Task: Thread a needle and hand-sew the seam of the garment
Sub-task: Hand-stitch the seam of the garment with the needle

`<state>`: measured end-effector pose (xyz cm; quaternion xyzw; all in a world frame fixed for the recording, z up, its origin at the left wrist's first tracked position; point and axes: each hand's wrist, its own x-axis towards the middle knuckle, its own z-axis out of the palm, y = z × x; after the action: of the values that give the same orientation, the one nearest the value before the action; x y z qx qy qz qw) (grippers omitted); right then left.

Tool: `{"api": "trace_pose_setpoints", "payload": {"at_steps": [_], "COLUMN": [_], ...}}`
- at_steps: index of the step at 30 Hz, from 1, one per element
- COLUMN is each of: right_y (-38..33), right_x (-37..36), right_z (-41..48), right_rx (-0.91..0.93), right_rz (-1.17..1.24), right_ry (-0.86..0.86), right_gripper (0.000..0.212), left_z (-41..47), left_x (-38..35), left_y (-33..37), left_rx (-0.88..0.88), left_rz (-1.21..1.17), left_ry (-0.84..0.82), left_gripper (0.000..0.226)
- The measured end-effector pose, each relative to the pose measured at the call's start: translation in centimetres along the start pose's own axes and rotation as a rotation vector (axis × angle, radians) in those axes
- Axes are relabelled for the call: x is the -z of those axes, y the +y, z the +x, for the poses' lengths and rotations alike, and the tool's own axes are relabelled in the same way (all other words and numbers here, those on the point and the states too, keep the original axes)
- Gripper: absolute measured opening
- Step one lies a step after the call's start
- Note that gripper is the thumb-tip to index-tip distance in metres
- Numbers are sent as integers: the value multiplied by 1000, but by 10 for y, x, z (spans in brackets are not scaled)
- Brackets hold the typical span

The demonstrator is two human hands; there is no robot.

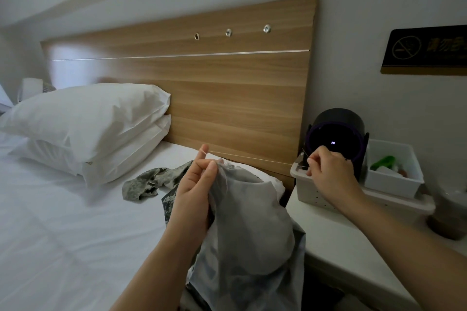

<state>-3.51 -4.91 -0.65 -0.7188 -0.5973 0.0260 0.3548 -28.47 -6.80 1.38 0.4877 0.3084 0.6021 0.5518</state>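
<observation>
A grey camouflage garment hangs in front of me, inside out, with part of it lying on the bed. My left hand grips its upper edge, thumb pinched against the fabric, one finger raised with thread over it. A thin white thread runs taut from that finger to my right hand. The right hand is held out over the nightstand and pinches a thin needle that sticks up from its fingertips.
Two white pillows lie at the left against a wooden headboard. On the nightstand stand a white perforated tray, a white bin, a dark round device and a brown cup.
</observation>
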Motion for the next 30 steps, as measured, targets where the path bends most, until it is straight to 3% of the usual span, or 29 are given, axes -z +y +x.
{"api": "trace_pose_setpoints", "payload": {"at_steps": [4,7,10,13,17,20,26,30], "right_y": [-7,-35,-75,-102,-112,-111,-98,-83], "right_x": [5,15,30,38,39,35,24,22], "right_z": [1,0,-4,-7,-6,-3,8,13], "right_rx": [-1,33,31,80,85,57,-118,-141], "right_rz": [51,323,614,604,689,747,813,765], "right_ry": [46,43,-214,-536,-721,-680,-274,-135], "right_gripper": [8,9,9,12,11,10,12,14], "left_z": [2,-1,-6,-9,-11,-13,-15,-16], "left_x": [0,-3,-8,-9,-8,-6,-7,-9], "left_y": [-1,-2,2,3,5,6,8,10], "left_rx": [-71,-119,-175,-223,-248,-224,-175,-147], "left_rz": [150,295,460,572,592,613,568,537], "left_ry": [-2,-49,-118,-211,-257,-272,-281,-270], "left_gripper": [35,27,14,16,9,13,17,15]}}
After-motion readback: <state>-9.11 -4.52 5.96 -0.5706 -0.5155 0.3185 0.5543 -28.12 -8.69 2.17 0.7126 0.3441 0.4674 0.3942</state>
